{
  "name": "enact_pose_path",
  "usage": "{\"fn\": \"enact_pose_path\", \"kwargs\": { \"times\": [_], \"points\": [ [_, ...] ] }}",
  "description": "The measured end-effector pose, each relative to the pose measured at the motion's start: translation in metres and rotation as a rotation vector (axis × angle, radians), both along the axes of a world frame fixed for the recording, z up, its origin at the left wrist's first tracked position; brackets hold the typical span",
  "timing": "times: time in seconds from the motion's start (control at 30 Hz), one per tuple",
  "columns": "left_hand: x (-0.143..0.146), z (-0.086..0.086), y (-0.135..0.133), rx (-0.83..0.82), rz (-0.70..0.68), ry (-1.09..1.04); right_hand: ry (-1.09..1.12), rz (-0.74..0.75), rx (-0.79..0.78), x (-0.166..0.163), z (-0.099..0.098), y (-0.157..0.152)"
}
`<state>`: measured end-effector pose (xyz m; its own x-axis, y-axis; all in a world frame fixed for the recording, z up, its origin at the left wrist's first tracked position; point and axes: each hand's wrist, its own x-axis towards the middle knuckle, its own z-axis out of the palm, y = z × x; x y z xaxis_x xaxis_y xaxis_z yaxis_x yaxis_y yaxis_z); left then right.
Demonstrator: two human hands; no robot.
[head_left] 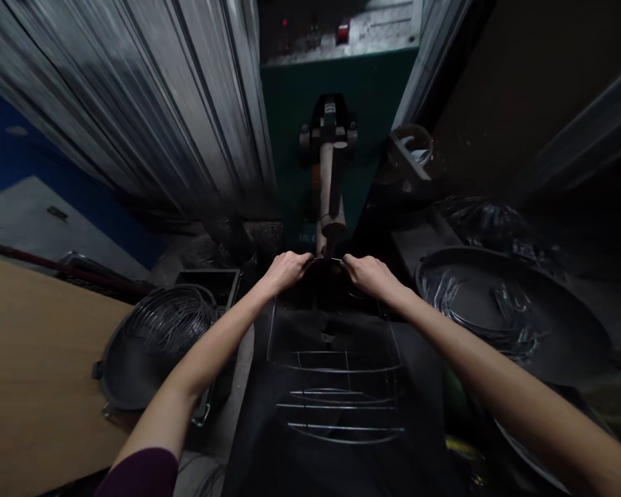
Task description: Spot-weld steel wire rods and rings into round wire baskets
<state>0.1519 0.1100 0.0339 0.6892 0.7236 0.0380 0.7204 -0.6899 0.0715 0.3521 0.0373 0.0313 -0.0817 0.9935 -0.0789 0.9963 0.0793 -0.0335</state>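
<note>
Up close at the green welding machine [336, 103], my left hand [286, 269] and right hand [368, 274] each pinch one end of a thin wire piece [327, 260], fingers closed on it, holding it under the machine's copper arm [327, 200]. A wire rack [341, 393] lies on my lap; pans of wire rings [168, 321] sit at both sides.

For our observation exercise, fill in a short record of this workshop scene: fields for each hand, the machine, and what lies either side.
left hand: grips wire piece at machine tip
right hand: grips same wire piece
machine: green body, copper arm pointing at hands
wire frame: lies below hands
left pan: holds wire rings
right pan: holds wire pieces
</note>
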Motion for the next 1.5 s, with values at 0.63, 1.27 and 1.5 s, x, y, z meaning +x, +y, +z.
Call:
{"fn": "enact_pose_path", "kwargs": {
  "times": [0.63,1.27,1.5],
  "points": [
    [-0.041,-0.006,-0.035,-0.334,0.110,-0.575,0.495,-0.092,0.031,0.027,-0.011,-0.049],
    [-0.034,-0.067,-0.119,-1.073,0.983,-1.604,0.371,-0.972,0.190,0.153,-0.123,-0.245],
    [-0.003,-0.064,-0.104,-0.936,0.854,-1.707,0.086,-1.049,-0.077,0.197,-0.195,-0.298]
  ]
}}
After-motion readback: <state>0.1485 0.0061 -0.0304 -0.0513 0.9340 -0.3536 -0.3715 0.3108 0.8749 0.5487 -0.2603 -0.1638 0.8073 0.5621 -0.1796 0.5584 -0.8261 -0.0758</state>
